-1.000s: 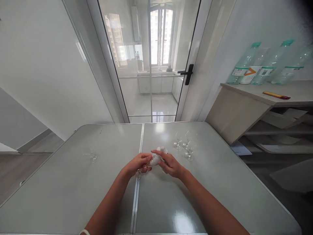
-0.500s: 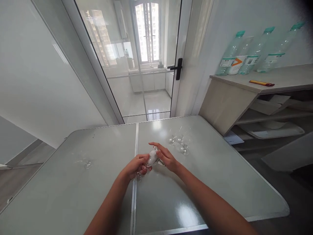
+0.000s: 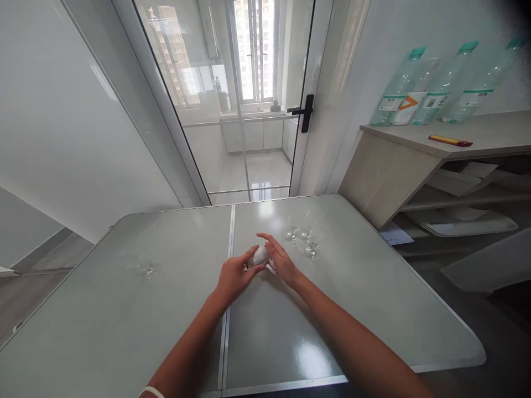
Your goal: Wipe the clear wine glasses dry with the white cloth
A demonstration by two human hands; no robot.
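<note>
Over the middle of the table, my left hand [image 3: 235, 273] is closed around the bowl of a clear stemmed glass [image 3: 250, 263], whose stem is mostly hidden behind my fingers. White cloth or tissue [image 3: 260, 256] shows at the bowl, seemingly inside it. My right hand [image 3: 282, 261] presses the white material at the glass's mouth, its fingers bent over it and one finger stretched out. A bit of the white stuff hangs below my right palm. To the right stand three clear stemmed glasses [image 3: 312, 252]. Another stemmed glass [image 3: 149, 271] is at the left, apart from both hands.
The pale table [image 3: 186, 342] has a metal seam down its middle. A glazed door [image 3: 244, 127] with a black handle [image 3: 307, 113] lies beyond its far edge. At the right, a wooden shelf [image 3: 390, 160] bears several plastic bottles [image 3: 431, 99] and a yellow-red packet [image 3: 450, 141].
My left hand has shifted from the stem end up to the bowl, and the glass's foot no longer shows. My right hand stays at the white material. The view has tilted slightly.
</note>
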